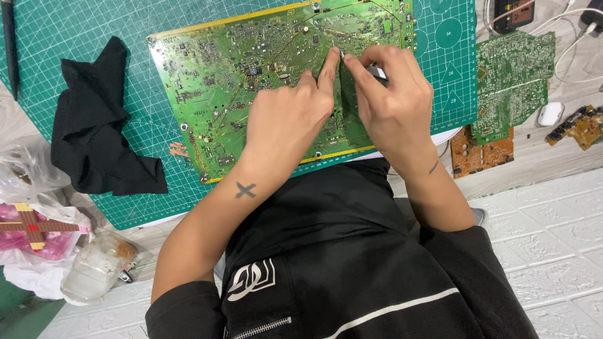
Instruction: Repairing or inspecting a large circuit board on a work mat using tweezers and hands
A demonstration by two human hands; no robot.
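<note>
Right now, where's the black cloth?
In the head view the black cloth lies crumpled on the green cutting mat, at the left, just left of the large green circuit board that the left hand and right hand work on.

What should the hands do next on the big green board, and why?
Probably keep the left hand pressing the big green circuit board flat while the right hand eases its thin metal tool under the part. Both fingertips meet at one spot, and the tool tip already touches there.
</note>
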